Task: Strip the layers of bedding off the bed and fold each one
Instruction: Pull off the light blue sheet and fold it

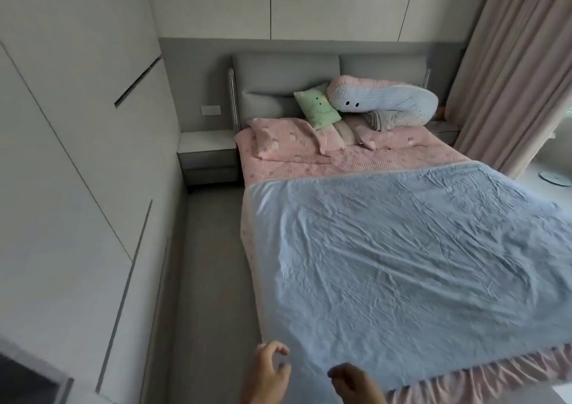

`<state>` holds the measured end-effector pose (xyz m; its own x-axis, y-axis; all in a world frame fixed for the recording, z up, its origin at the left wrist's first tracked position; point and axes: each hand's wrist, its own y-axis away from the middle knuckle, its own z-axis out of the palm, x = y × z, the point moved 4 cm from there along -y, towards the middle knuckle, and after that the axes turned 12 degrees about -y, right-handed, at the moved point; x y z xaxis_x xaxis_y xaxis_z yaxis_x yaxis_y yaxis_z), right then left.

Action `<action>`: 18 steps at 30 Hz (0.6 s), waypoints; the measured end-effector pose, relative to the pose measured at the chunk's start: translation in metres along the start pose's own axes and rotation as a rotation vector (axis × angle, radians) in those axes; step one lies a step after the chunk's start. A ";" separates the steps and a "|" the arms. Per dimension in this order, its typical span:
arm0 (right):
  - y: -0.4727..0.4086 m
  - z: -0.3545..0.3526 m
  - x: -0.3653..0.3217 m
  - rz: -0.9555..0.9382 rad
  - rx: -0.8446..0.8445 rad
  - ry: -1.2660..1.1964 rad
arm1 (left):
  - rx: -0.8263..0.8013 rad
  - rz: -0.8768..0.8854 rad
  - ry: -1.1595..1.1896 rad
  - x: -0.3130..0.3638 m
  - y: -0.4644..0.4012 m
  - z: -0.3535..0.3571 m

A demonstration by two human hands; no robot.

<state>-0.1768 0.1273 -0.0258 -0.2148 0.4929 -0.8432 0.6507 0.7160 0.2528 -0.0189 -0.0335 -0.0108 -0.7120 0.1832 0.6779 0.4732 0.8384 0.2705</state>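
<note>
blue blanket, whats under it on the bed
Under the blue blanket lies a pink patterned sheet, showing past its head edge and left side, and a pink frill shows at the foot. Anything else beneath is covered.

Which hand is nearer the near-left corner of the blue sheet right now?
Left. The left hand is right at the corner of the blue sheet, fingers curled by its edge. The right hand is further along the foot edge, over the sheet.
</note>
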 end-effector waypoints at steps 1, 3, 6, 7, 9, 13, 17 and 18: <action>-0.019 0.009 -0.028 0.024 -0.023 -0.027 | -0.010 0.050 0.019 0.004 -0.022 -0.013; -0.041 0.016 -0.075 0.034 -0.077 0.001 | -0.068 0.048 0.028 0.014 -0.063 -0.041; -0.086 0.031 -0.135 -0.038 -0.063 -0.021 | -0.035 0.053 0.055 0.029 -0.124 -0.085; -0.112 0.040 -0.152 -0.055 -0.063 -0.052 | -0.034 0.060 0.057 0.032 -0.147 -0.100; -0.159 0.053 -0.181 -0.090 -0.054 -0.110 | -0.044 0.067 0.021 0.046 -0.178 -0.128; -0.247 0.086 -0.222 -0.066 -0.060 -0.226 | -0.092 0.076 -0.068 0.062 -0.243 -0.172; -0.325 0.110 -0.253 -0.018 -0.078 -0.269 | -0.156 0.082 -0.135 0.071 -0.318 -0.207; -0.343 0.114 -0.261 -0.002 -0.073 -0.275 | -0.179 0.059 -0.148 0.071 -0.337 -0.214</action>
<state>-0.2613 -0.3031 0.0535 -0.0037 0.3458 -0.9383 0.5943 0.7554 0.2760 -0.1179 -0.4130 0.0930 -0.7425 0.3132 0.5921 0.5912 0.7220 0.3595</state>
